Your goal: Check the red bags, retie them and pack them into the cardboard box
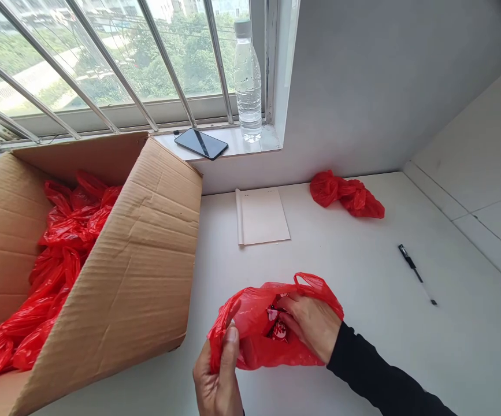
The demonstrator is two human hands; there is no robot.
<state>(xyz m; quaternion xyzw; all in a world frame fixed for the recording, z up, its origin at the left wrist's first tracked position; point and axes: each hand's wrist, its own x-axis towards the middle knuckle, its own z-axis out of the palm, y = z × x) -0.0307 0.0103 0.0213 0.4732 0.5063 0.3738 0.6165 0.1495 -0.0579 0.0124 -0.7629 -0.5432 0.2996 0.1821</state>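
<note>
A thin red plastic bag (259,358) is held open above the white table, its mouth facing up. My left hand (219,375) pinches the bag's left rim between thumb and fingers. Inside the mouth, my right hand (313,323) reaches in from the right, its fingers curled against small dark-and-red wrapped packets (279,330) with white lettering. The fingertips are partly hidden among the packets, and what lies deeper in the bag does not show. One loop handle of the bag stands up behind my right wrist.
On the left, an open cardboard box (146,254) holds crumpled red plastic bags (72,231). A pale notebook (265,216), a knotted red bag (346,195) and a black-and-clear pen (417,273) lie on the table (375,271). A phone (201,143) and a water bottle (247,86) occupy the windowsill.
</note>
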